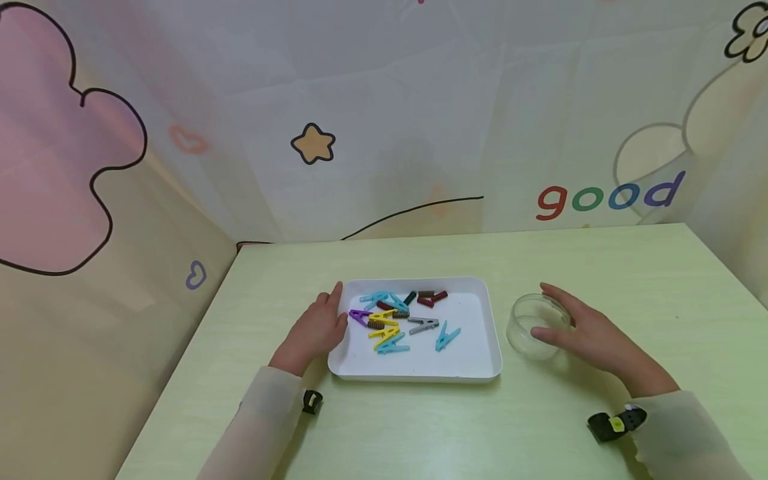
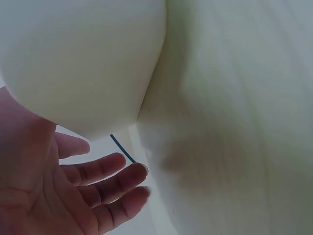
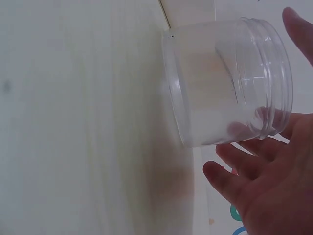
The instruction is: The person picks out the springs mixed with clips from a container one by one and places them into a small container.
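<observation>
A white tray holds several small plastic clothespins: light blue, yellow, purple and grey. Among them lie small dark ribbed pieces in brown, dark red and green. At the tray's left edge is my left hand, thumb by the rim, its fingers loosely extended along the side in the left wrist view. To the right of the tray stands a clear, lidless jar, upright on the table. My right hand is spread around it, thumb in front and fingers behind.
The pale green table carries the tray and the jar. A printed cloth hangs behind the table and along its left side. Each wrist wears a black strap device, one at the left sleeve, one at the right sleeve.
</observation>
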Tool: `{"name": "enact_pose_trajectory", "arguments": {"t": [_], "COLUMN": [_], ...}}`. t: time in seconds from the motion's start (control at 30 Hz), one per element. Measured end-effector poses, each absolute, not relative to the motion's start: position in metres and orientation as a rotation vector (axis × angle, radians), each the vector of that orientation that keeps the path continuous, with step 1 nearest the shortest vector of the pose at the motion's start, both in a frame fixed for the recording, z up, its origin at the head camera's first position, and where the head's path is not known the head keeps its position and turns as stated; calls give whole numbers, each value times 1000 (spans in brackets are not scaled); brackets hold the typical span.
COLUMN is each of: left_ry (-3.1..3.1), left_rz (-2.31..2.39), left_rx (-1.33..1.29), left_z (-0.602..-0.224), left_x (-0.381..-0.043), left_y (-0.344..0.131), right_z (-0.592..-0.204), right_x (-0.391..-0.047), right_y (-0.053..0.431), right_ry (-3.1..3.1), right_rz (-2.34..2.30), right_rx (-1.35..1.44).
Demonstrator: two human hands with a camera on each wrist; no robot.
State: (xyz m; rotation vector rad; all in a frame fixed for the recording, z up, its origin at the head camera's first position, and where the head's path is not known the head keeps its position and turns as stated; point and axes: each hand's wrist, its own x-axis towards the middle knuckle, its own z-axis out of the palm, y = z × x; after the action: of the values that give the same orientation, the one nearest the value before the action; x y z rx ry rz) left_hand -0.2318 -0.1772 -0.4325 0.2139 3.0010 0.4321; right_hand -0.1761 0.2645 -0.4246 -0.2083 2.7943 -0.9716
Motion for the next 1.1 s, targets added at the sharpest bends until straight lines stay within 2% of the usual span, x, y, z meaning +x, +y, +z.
{"name": "enact_pose_trajectory", "arguments": {"t": [1.1], "left_ry": [3009], "left_rz": [575], "left_rx": [170], "left_z": [-430], "left_x": [-233], "left_y": [-164], "right_z": [-428], "right_x": [-178], "right_y": [263], "right_ry": [2710], "right_rz": [-1112], "right_rx": [-268]}}
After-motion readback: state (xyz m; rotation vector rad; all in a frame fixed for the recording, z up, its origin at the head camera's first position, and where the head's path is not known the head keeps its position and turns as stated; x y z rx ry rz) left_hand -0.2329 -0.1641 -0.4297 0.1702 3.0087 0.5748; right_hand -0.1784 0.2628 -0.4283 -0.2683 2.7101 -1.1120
